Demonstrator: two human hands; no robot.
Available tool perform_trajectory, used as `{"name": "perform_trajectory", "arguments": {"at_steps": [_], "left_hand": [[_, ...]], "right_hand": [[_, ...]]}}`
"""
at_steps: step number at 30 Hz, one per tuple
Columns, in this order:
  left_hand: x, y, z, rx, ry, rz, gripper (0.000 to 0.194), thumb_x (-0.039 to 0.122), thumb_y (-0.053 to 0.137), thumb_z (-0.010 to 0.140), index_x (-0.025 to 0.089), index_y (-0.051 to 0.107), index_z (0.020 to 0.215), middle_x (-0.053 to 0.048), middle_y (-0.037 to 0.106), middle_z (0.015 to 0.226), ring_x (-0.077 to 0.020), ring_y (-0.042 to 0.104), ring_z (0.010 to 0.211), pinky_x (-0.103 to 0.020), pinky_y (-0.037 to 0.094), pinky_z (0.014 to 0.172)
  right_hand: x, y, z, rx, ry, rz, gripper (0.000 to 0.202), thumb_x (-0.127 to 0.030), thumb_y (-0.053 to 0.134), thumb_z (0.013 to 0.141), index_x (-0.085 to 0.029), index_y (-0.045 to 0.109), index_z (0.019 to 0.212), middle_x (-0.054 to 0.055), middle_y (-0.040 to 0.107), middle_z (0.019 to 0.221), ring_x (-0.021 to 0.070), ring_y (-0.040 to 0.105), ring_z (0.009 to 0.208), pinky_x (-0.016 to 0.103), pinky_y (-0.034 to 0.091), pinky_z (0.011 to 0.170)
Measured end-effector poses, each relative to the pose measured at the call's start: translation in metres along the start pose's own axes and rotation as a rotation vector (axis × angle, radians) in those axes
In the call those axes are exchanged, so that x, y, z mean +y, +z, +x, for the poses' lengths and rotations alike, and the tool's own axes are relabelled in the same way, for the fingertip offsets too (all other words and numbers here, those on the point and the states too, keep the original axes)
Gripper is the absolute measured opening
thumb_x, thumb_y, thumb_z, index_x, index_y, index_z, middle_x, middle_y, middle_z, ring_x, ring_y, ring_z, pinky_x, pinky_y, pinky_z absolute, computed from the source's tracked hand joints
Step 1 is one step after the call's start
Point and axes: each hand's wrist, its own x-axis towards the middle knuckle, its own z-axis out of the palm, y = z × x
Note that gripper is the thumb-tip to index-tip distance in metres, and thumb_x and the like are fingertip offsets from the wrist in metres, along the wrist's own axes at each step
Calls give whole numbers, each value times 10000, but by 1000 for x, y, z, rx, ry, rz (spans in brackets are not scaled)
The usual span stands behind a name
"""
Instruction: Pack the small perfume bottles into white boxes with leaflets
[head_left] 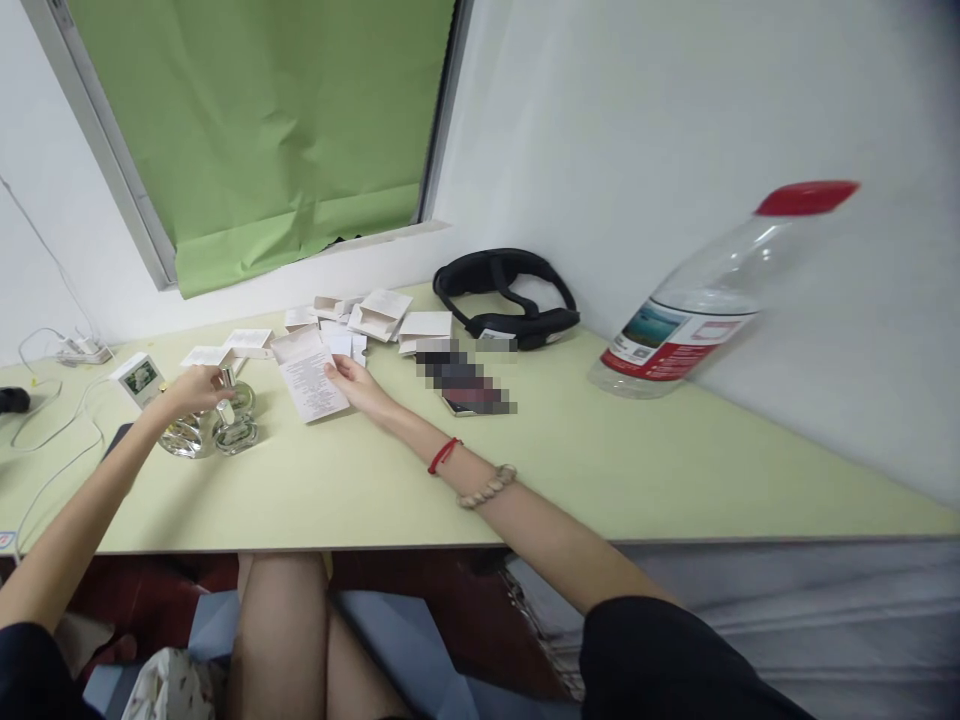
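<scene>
My left hand (193,390) reaches over two clear glass perfume bottles (214,425) on the pale green table (570,470), its fingers closed around the top of one bottle. My right hand (352,382) holds the edge of a flattened white carton with printed text (309,375), which lies on the table just right of the bottles. A red string and a bead bracelet circle my right wrist.
Several small white cartons (375,318) lie along the back edge. A boxed item (139,378) stands left of the bottles. A black headband device (510,290), a phone (469,388), a large plastic water bottle with a red cap (697,310) and white cables (52,400) also sit here.
</scene>
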Motion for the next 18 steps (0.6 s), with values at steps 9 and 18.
{"name": "perform_trajectory", "arguments": {"at_steps": [9, 18], "left_hand": [[44, -22, -7, 793, 194, -309, 193, 365, 588, 830, 173, 566, 847, -26, 653, 773, -135, 615, 654, -229, 462, 561], [99, 20, -14, 760, 387, -181, 82, 217, 570, 884, 179, 573, 956, -59, 643, 925, -163, 614, 775, -272, 481, 678]], "right_hand": [[-3, 4, -4, -59, -54, -64, 596, -571, 799, 610, -231, 530, 1018, 65, 685, 992, 208, 657, 919, 437, 536, 902], [-3, 5, -3, -136, -127, -59, 565, -571, 789, 618, -250, 528, 1002, 49, 691, 990, 206, 662, 921, 396, 535, 859]]}}
